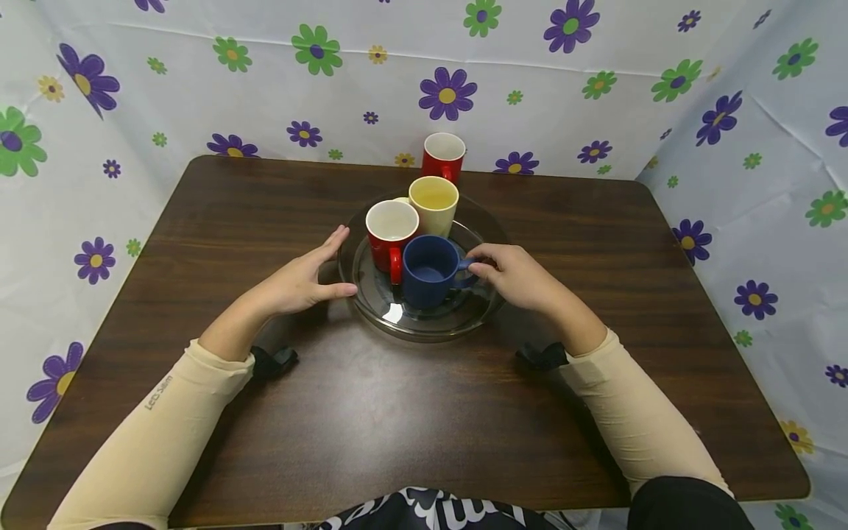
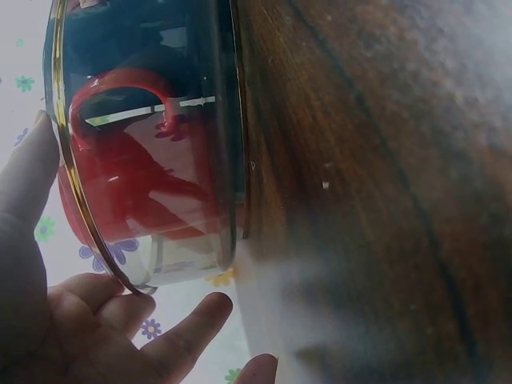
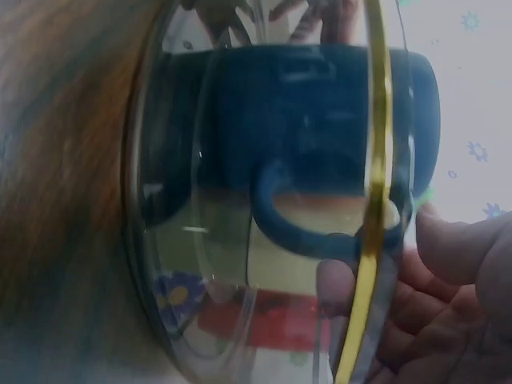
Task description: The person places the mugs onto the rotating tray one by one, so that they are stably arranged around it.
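A round tinted glass bowl [image 1: 424, 331] with a gold rim sits on the table. Inside it are a blue mug [image 1: 427, 276], a red mug [image 1: 380, 252] with a white inside and a yellow mug [image 1: 433, 217]. My right hand [image 1: 517, 276] pinches the blue mug's handle between thumb and fingers; in the right wrist view the handle [image 3: 300, 240] shows through the glass. My left hand [image 1: 301, 280] rests at the bowl's left rim, its thumb and fingers spread and fairly straight. Through the glass in the left wrist view the red mug [image 2: 120, 192] appears.
Another red mug [image 1: 433, 171] with a white inside stands behind the bowl, near the far edge of the dark wooden table [image 1: 397, 412]. A white flowered cloth [image 1: 371, 81] hangs behind the table and along its sides.
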`<state>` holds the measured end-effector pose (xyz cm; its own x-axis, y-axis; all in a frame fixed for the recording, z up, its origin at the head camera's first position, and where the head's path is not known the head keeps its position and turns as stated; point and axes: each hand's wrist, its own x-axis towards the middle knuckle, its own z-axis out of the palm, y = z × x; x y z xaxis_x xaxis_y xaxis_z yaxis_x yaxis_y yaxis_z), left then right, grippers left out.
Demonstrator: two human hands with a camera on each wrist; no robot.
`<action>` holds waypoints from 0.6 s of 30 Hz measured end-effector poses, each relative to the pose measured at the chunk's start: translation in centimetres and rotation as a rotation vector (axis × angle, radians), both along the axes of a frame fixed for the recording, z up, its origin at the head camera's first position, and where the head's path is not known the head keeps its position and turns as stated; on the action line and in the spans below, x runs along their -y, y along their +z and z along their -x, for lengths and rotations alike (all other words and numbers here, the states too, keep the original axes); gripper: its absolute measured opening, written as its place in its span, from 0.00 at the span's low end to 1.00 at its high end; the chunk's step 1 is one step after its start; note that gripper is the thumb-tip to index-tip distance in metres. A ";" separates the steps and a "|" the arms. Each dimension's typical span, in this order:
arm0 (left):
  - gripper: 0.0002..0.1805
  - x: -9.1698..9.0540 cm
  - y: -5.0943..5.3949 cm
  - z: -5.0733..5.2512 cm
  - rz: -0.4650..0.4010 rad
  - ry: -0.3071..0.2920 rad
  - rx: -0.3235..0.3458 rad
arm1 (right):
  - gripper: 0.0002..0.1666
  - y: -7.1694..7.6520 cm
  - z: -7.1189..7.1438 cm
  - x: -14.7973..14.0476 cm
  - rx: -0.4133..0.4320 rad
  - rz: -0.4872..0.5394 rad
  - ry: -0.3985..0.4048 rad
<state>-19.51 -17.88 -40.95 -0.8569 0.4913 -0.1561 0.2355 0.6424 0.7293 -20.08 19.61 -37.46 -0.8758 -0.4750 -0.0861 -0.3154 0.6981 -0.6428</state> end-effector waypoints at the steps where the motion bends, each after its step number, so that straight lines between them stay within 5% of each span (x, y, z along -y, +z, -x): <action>1: 0.56 0.0 0.0 0.0 -0.001 0.001 0.002 | 0.16 0.1 0.0 -0.2 0.013 0.006 -0.015; 11: 0.56 0.0 0.1 0.5 -0.003 -0.009 0.023 | 0.18 -0.2 0.4 -3.0 -0.106 -0.025 -0.084; 18: 0.56 0.5 0.2 1.3 -0.016 -0.036 0.040 | 0.14 -0.8 -0.2 -3.8 -0.131 -0.013 -0.028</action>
<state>-20.78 -18.40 -40.71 -0.8318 0.5244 -0.1818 0.2285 0.6220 0.7489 -19.88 23.45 -38.31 -0.8927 -0.4501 0.0234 -0.3764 0.7159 -0.5881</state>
